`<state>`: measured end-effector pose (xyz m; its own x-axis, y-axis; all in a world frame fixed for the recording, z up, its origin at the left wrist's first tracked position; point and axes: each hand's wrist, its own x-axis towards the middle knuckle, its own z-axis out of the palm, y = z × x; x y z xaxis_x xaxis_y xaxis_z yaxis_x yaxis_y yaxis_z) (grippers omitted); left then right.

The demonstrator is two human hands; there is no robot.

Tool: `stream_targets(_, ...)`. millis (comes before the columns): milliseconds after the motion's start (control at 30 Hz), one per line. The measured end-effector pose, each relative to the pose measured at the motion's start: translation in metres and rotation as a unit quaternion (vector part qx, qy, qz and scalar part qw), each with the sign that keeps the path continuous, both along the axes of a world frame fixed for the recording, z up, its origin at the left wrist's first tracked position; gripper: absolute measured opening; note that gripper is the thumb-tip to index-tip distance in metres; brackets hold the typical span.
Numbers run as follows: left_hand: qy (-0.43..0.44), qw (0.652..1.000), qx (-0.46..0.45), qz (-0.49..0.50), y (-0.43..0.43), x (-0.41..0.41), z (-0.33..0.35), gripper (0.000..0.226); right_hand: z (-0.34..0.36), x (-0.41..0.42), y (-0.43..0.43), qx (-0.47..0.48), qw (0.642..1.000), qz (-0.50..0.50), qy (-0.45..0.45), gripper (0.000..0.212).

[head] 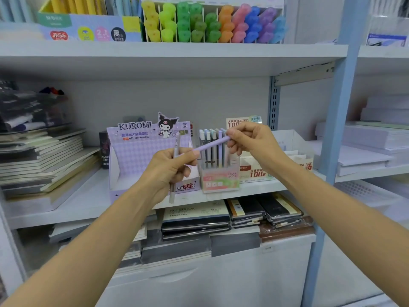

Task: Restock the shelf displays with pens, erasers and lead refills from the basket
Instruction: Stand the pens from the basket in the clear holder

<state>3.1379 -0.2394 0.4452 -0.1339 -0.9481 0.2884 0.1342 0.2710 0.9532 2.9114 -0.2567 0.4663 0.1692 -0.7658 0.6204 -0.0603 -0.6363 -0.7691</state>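
A slim lilac lead refill tube (pixel 212 144) lies slanted between both hands in front of the middle shelf. My right hand (pixel 250 140) pinches its upper right end. My left hand (pixel 170 168) grips a grey pen-like tube (pixel 174 167) held upright and also touches the lilac tube's lower end with its fingertips. Behind them stands the pastel "Fruit Soda" display box (pixel 219 180) with several upright tubes. To its left is the purple Kuromi display box (pixel 137 156), which looks nearly empty. The basket is not in view.
A white and red "100" refill box (pixel 256 171) stands right of the pastel box. Stacked notebooks (pixel 44 160) fill the shelf's left side. Highlighters (pixel 210 23) line the shelf above, wrapped notebooks (pixel 199 220) lie on the shelf below. A blue shelf upright (pixel 338 107) rises at right.
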Motion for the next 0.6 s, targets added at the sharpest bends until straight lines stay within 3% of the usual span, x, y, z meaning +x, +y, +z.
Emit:
stream_targets(100, 0.075, 0.997, -0.012, 0.028, 0.000, 0.001, -0.001, 0.023, -0.008, -0.005, 0.006, 0.053, 0.997, 0.047, 0.022, 0.018)
stream_targets(233, 0.134, 0.989, -0.032, 0.045, 0.000, -0.005, -0.002, 0.011, -0.026, 0.001, 0.013, 0.113, 0.973, 0.143, 0.143, 0.018)
stream_targets(333, 0.090, 0.993, -0.041, 0.056, 0.003, -0.009, -0.004, 0.013, -0.028, 0.010, 0.015, 0.085, 0.968, 0.142, 0.191, 0.018)
stream_targets(500, -0.012, 0.995, -0.062, 0.075, 0.008, -0.017, -0.006, 0.014, -0.003, 0.024, 0.012, 0.023, 0.998, 0.007, 0.058, 0.022)
stream_targets(600, -0.048, 0.993, -0.071, 0.079, 0.011, -0.023, -0.009, 0.022, 0.006, 0.032, 0.011, 0.025, 0.997, 0.019, 0.077, 0.023)
